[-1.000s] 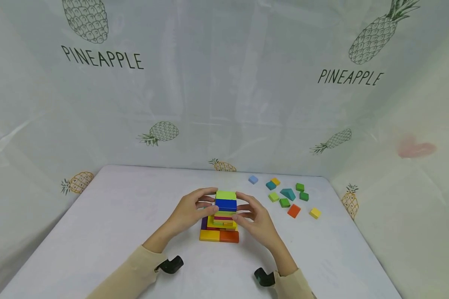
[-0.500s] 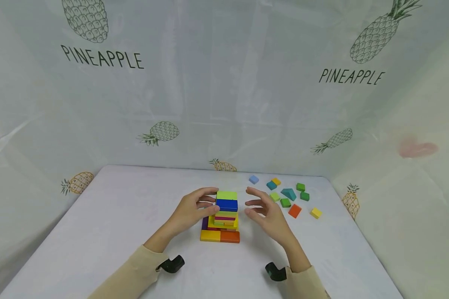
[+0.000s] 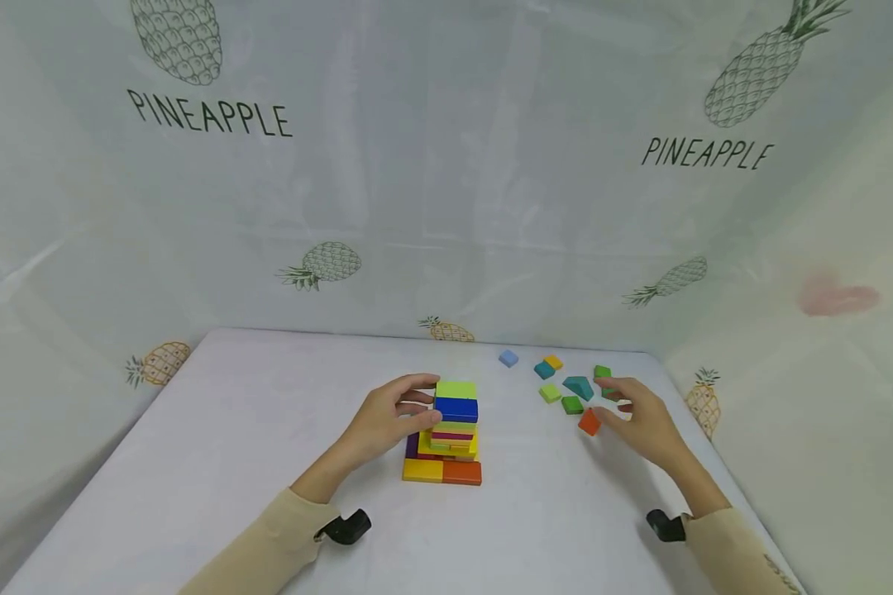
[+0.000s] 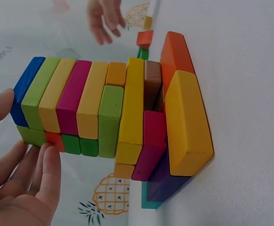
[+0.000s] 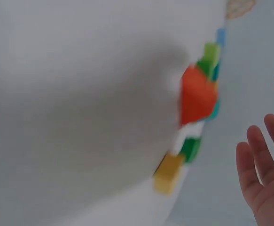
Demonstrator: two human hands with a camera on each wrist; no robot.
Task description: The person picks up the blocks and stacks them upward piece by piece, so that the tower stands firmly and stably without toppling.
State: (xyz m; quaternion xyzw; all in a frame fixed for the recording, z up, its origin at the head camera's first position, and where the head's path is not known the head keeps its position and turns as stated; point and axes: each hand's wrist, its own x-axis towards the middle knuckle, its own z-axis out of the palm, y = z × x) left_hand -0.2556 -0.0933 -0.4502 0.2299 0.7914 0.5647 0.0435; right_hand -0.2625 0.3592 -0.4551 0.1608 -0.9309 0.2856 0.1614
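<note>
A tower of stacked wooden blocks (image 3: 456, 434) in many colours stands on the table. My left hand (image 3: 385, 417) is at its upper left side. In the left wrist view the thumb touches the blue block (image 4: 27, 92) at the top, and curled fingers (image 4: 50, 174) hold the side with small green and red blocks. My right hand (image 3: 643, 420) is over the loose blocks at the right, fingers spread and holding nothing. The orange-red block (image 3: 589, 422) lies just left of its thumb. A yellow block (image 5: 167, 173) shows in the right wrist view but is hidden behind the hand in the head view.
Other loose blocks lie toward the table's back right: a teal triangle (image 3: 579, 387), a green block (image 3: 572, 405), a lime block (image 3: 550, 393), a light blue block (image 3: 508, 358) and several more. A pineapple-print curtain (image 3: 446, 165) hangs behind the white table (image 3: 268, 397).
My right hand has left the tower and moved right, over the loose blocks. My left hand has stayed at the tower, which looks the same.
</note>
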